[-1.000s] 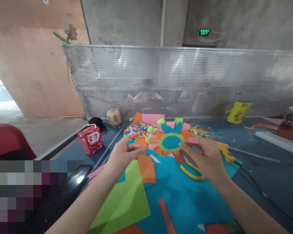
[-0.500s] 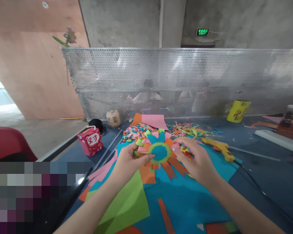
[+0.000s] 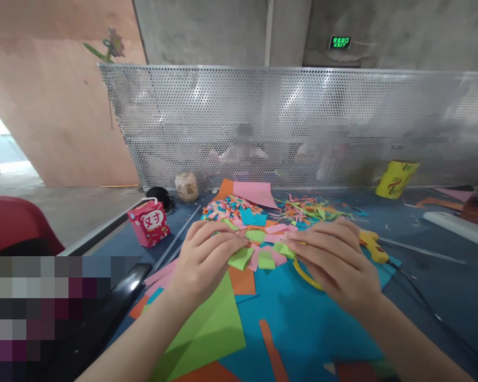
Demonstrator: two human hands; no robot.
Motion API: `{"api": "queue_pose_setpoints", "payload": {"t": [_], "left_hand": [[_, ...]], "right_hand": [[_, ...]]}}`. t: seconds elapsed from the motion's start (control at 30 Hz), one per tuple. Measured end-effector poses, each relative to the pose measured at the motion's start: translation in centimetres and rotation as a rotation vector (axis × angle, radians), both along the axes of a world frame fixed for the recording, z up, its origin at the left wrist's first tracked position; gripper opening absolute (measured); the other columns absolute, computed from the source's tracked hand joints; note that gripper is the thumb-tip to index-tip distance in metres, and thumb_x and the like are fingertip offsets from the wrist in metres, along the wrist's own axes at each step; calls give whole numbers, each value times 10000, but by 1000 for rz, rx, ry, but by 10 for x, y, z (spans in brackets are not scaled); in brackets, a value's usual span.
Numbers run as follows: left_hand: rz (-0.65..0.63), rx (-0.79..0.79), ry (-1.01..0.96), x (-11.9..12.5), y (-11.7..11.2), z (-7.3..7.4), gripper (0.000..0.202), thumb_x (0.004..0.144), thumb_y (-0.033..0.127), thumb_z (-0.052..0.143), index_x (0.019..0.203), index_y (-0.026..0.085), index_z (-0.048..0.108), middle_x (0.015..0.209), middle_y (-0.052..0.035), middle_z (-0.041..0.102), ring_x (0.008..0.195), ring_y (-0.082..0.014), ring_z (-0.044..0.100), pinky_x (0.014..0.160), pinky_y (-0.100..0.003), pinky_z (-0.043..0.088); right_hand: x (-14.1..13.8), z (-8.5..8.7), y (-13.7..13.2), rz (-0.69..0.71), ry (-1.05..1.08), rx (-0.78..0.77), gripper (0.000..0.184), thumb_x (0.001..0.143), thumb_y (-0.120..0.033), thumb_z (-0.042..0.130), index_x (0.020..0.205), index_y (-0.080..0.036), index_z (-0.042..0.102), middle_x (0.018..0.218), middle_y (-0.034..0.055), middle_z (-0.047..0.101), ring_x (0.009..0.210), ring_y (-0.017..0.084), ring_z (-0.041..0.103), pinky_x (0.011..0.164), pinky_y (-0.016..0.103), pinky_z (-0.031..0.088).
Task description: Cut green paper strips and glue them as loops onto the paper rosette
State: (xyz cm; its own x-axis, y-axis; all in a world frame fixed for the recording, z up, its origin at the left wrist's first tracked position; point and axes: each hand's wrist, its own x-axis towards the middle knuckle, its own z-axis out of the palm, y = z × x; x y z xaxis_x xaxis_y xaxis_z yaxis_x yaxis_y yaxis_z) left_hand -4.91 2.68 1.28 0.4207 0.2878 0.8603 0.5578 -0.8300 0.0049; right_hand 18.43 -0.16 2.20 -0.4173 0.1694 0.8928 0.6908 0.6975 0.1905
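Note:
A flower of coloured paper (image 3: 266,259), with green and pink looped petals facing me, is held low over the blue sheet. My left hand (image 3: 207,260) grips its left edge, fingers bent over the petals. On the opposite edge, my right hand (image 3: 336,260) has its fingers closed on the petals. The flower's round centre is out of sight. Beneath my right hand a yellow curved loop (image 3: 307,276) shows, its other end hidden. To the right of that hand lies a yellow glue gun (image 3: 373,246), partly covered by it.
Blue (image 3: 298,323), green (image 3: 207,323) and orange paper lies in front of me. Behind the flower are a heap of small paper curls (image 3: 233,207) and thin paper scraps (image 3: 314,208). A pink box (image 3: 148,223) stands left, a yellow can (image 3: 396,179) right, before a perforated metal screen (image 3: 239,106).
The flower has tipped over, so its green and blue round centre no longer shows and looped petals face me. Both hands have turned, backs up, along its edges.

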Motion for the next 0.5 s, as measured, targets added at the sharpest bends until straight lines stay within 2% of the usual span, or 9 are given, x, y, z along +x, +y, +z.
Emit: {"api": "queue_pose_setpoints", "payload": {"t": [0.2, 0.5], "left_hand": [[-14, 108, 49, -4, -1, 5, 357, 714, 100, 613, 1025, 273, 596, 895, -3, 695, 902, -187, 577, 793, -331, 398], [19, 70, 60, -6, 1, 3, 256, 766, 153, 558, 976, 287, 617, 915, -2, 696, 922, -199, 580, 808, -344, 396]], "right_hand": [[2, 4, -2, -18, -72, 84, 161, 807, -166, 540, 914, -269, 602, 820, -30, 683, 781, 178, 585, 728, 374, 384], [3, 9, -2, 25, -98, 60, 162, 828, -173, 519, 829, -299, 621, 773, -73, 698, 716, 161, 584, 720, 392, 349]]}}
